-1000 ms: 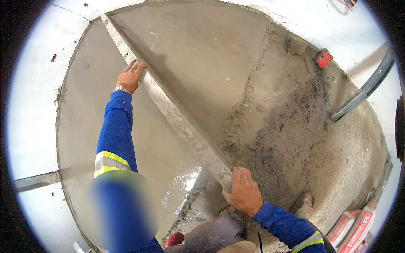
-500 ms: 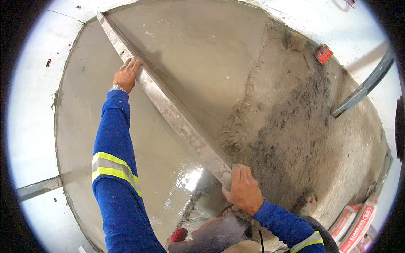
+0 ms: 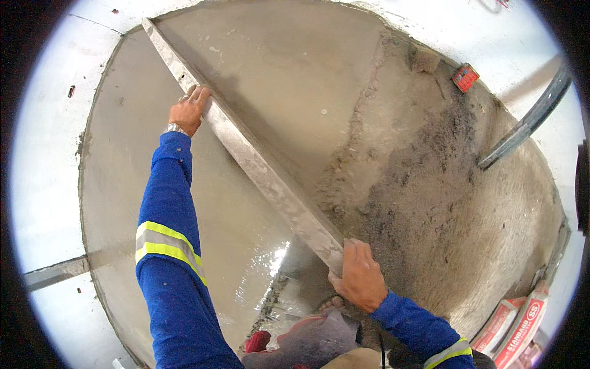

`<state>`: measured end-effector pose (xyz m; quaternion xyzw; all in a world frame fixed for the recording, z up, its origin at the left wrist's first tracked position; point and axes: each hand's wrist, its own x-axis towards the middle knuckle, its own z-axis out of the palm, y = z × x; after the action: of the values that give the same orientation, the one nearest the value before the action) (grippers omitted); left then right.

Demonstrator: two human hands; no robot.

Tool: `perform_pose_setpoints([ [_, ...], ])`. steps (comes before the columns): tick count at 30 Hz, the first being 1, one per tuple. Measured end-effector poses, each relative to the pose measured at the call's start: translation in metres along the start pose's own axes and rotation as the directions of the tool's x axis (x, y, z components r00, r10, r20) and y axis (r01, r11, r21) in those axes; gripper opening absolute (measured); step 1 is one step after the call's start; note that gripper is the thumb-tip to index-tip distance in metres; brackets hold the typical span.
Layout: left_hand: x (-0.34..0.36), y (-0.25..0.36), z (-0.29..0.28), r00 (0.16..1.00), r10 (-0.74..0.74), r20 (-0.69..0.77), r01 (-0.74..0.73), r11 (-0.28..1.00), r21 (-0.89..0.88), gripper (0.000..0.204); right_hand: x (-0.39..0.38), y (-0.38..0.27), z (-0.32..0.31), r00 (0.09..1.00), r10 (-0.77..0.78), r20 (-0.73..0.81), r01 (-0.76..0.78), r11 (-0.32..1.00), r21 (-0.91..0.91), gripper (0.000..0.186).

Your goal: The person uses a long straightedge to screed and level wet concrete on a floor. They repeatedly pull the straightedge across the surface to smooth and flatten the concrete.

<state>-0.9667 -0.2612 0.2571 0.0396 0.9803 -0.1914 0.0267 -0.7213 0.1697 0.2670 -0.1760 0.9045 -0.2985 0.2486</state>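
Note:
A long grey metal screed bar (image 3: 270,182) lies slantwise across smooth wet mortar (image 3: 295,67), from the far left wall down toward me. My left hand (image 3: 188,113) is closed on the bar in its upper part, with the fingers over the top edge. My right hand (image 3: 361,278) grips the near end, fingers curled over it and thumb on the near side. A rough, darker strip of mortar (image 3: 424,147) spreads to the right of the bar. Both forearms wear blue sleeves with reflective bands.
White walls (image 3: 49,147) curve around the floor. A dark hose or pipe (image 3: 528,129) comes in from the right wall. Near the far right wall lies a small red packet (image 3: 466,77). Red and white bags (image 3: 522,326) stand at the lower right. Bare toes (image 3: 332,302) show below my right hand.
Both hands and the screed bar have shifted slightly to the right, more at the near end. Toes have come into sight below the right hand; a foot farther right has gone from view.

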Motion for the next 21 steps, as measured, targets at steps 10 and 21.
perform_pose_setpoints([
  [10,-0.017,0.039,-0.011,0.991,0.084,-0.108,-0.084,0.996,-0.002,0.053,-0.040,0.033,-0.006,0.999,-0.015,-0.030,0.016,1.000,0.005,0.064],
  [21,-0.042,0.094,-0.035,0.985,0.136,-0.107,-0.140,0.990,-0.030,0.056,-0.098,0.072,-0.021,0.998,0.068,0.000,-0.068,0.998,0.015,0.071],
])
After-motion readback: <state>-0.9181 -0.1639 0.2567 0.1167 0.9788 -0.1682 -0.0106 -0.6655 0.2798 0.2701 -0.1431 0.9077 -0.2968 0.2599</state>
